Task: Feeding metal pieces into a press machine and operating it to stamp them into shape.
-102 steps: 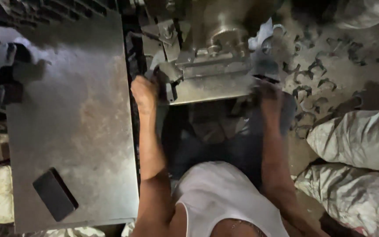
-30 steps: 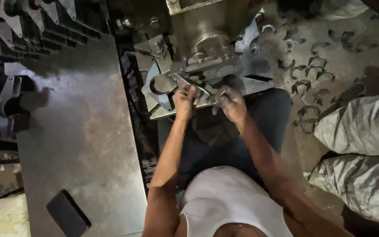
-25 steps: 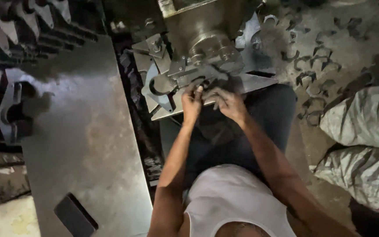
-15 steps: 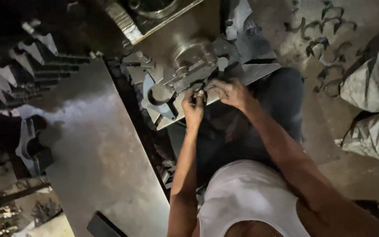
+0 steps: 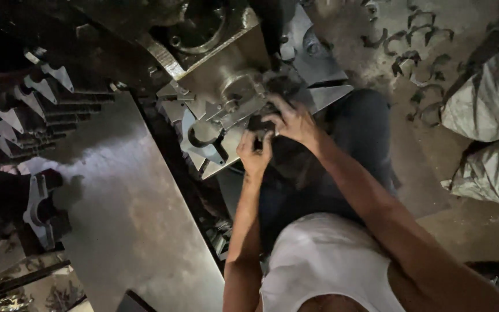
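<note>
Both hands work at the front edge of a steel press machine (image 5: 226,63). My left hand (image 5: 253,155) is closed on a small dark metal part (image 5: 258,124) just below the machine's clamp fixture (image 5: 238,101). My right hand (image 5: 293,120) rests over the same dark part and the fixture, fingers curled; what it grips is hidden. A flat open-jaw metal blank (image 5: 200,136) lies on the machine bed, left of my left hand.
A large steel plate table (image 5: 128,202) spreads to the left. Rows of stacked forged blanks (image 5: 36,110) line its far left edge. Loose hook-shaped pieces (image 5: 417,52) litter the floor at upper right. Filled sacks (image 5: 486,127) lie to the right.
My hands came together from the machine's two sides onto the fixture. The view has tilted and swung, so the machine now sits higher and more central.
</note>
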